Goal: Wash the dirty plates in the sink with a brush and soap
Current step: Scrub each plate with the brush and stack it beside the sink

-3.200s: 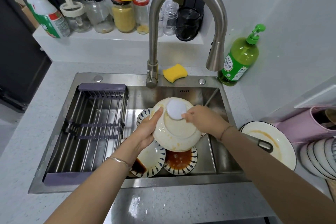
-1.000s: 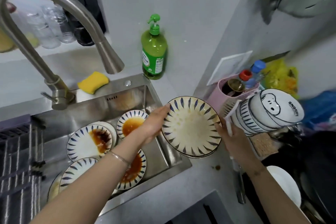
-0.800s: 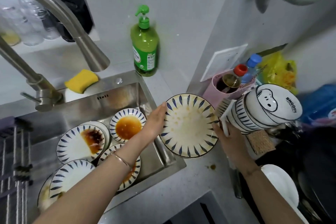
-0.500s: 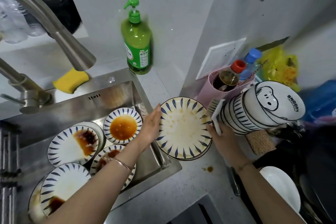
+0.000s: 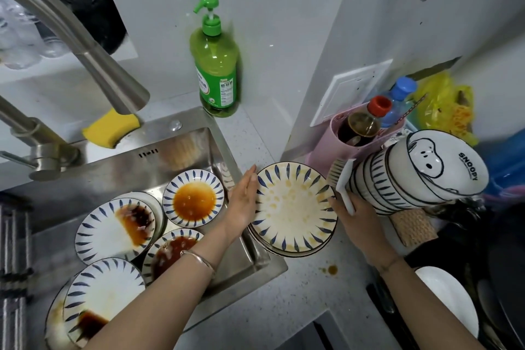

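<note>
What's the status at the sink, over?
Left hand flat on striped plate rim. Right hand holds brush. Dirty plates in sink. Bowl stack close beside brush.

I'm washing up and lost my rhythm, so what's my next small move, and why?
Probably lift the left hand off the striped plate, which looks settled on the counter stack, and reach for the sauce-stained plate in the sink; the right hand holds the brush.
</note>
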